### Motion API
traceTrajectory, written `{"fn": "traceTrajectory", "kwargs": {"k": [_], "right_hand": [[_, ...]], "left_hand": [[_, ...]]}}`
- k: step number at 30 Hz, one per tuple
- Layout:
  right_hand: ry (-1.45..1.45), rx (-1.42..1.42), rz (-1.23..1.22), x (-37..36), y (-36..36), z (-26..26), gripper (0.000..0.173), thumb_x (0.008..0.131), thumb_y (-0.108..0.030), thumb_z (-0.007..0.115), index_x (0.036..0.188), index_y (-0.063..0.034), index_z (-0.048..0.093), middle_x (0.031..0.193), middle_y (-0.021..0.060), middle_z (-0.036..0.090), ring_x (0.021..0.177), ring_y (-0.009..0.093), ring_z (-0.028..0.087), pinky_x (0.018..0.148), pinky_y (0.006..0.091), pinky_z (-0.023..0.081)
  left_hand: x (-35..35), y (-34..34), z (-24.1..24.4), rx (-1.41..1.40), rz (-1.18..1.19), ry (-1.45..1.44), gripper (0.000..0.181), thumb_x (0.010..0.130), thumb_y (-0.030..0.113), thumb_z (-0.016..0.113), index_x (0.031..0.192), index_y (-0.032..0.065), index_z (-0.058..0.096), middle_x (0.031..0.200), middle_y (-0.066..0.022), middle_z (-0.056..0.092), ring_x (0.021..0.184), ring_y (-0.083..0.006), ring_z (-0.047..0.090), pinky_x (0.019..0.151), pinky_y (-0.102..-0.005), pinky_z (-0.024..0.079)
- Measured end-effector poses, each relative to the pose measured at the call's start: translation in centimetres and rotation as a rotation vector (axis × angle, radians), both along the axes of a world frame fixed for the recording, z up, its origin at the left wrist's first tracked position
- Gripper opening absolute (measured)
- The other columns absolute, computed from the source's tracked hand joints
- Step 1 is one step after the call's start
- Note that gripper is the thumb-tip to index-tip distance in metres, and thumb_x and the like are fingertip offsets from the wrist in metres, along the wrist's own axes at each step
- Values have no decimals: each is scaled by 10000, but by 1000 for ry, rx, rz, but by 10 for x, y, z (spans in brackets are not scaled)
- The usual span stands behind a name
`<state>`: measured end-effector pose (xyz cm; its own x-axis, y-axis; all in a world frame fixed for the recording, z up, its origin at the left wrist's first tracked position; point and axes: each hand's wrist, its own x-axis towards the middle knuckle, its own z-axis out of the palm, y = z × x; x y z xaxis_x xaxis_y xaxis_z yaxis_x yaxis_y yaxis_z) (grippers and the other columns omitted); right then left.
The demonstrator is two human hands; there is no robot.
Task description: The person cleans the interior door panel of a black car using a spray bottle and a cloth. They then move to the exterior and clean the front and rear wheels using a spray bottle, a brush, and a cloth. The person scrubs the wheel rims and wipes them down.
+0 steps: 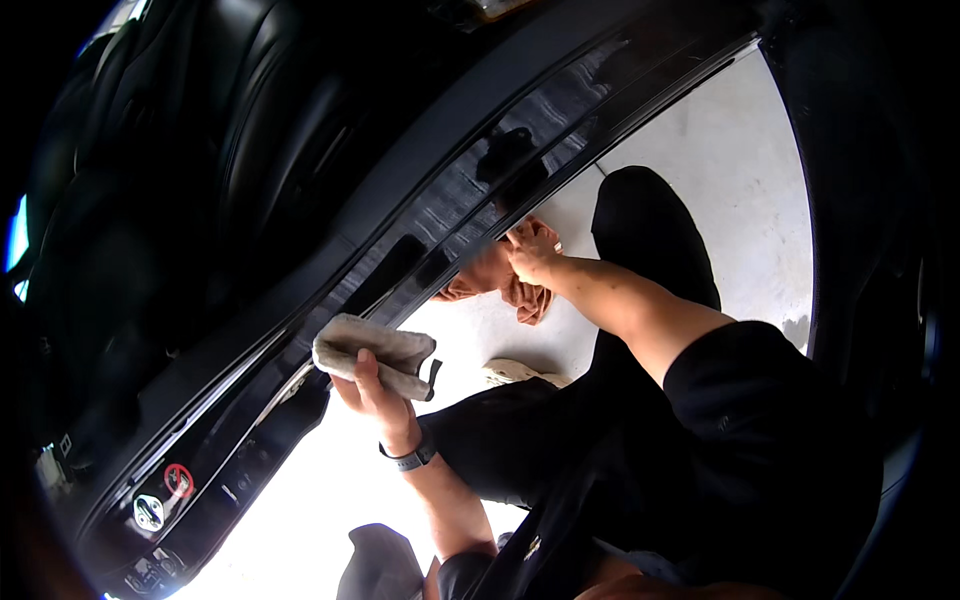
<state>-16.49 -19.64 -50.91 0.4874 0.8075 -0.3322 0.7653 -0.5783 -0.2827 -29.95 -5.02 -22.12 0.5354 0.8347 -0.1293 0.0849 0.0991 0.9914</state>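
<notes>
My left hand (pixel 379 397), with a dark watch at its wrist, holds a folded grey plush cloth (pixel 367 351) beside the edge of a black car door sill (pixel 442 206). Farther right, my right hand (pixel 531 251) grips a brown cloth (pixel 531 298) at the outer lower edge of the sill. Part of the brown cloth hangs down over the floor, and its left part is blurred. Pale streaks and dark reflections show on the glossy sill.
The dark car interior with a seat (pixel 255 112) lies at upper left. A metal striker plate (pixel 148 513) and a round red-bordered sticker (pixel 178 481) sit on the door frame at lower left. My knee (pixel 645 217) rises from the pale floor (pixel 735 172) on the right.
</notes>
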Motion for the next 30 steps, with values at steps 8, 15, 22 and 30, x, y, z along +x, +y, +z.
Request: {"fn": "traceTrajectory", "kwargs": {"k": [8,15,22,30], "right_hand": [[137,14,229,19,-13,-34,289,788,-162,546,1036,-118,687,900,109,683,814,245,662,606,405,531],[1068,212,232,76,-1,234,169,763,-165,599,810,-6,628,797,127,657,744,229,637,670,330,493],[1288,677,-164,86,-27,326,242,913,-177,606,1087,-20,549,982,74,638,914,118,597,802,268,479],[934,739,-237,129,-15,346,364,904,-322,616,1103,-17,618,1053,61,628,976,162,588,882,298,450]], "left_hand": [[-1,-8,4,-89,-77,-30,476,886,220,528,1278,-29,418,1122,-124,555,1004,-208,554,893,-335,443],[-9,-4,7,-445,-82,-139,582,853,340,545,1287,-32,434,1175,-141,561,1051,-223,550,945,-354,418],[63,-58,44,-422,-650,-188,698,825,408,531,1372,5,375,1360,-149,411,1221,-263,419,1043,-357,296],[141,-64,38,339,-194,107,402,962,346,420,1103,27,621,1120,-188,588,968,-355,555,850,-399,471]]}}
